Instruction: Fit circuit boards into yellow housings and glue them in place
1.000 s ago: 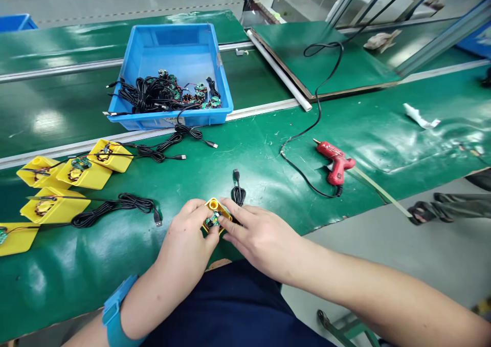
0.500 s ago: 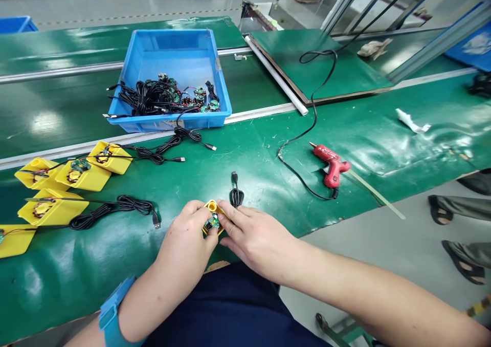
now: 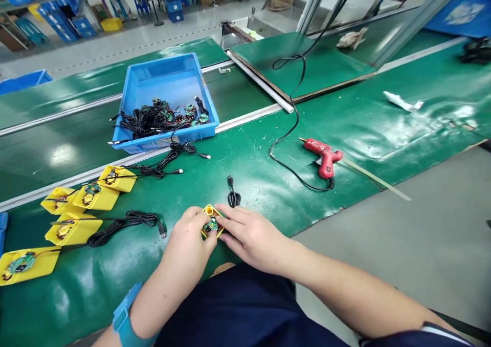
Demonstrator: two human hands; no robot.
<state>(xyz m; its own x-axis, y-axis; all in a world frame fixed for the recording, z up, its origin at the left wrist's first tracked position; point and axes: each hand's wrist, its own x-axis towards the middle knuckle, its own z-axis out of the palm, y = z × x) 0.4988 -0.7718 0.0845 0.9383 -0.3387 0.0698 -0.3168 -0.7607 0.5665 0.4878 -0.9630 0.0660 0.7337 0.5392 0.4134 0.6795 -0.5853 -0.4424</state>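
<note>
Between my two hands, near the bench's front edge, is a yellow plastic housing [image 3: 209, 210] with a green circuit board [image 3: 210, 225] inside it. My left hand [image 3: 191, 237] grips the housing from the left, its thumb at the near side. From the right, my right hand [image 3: 251, 237] closes on the housing, fingertips pressed at the board and the rim. A coiled black USB cable [image 3: 233, 198] lies just beyond my right fingers. Several more yellow housings [image 3: 100, 198] with boards, coils and cables inside lie to the left.
A blue bin [image 3: 164, 81] at the back holds tangled cables and circuit boards. To the right lies a red glue gun [image 3: 324, 157], with a glue stick [image 3: 378, 180] out of its back and its black cord [image 3: 293, 170] looping away. White crumpled paper [image 3: 402, 101] lies farther right.
The camera view has tilted and shifted, showing more of the room and the left housings. Both hands keep hold of the yellow housing with little movement. The feet at the right have left view.
</note>
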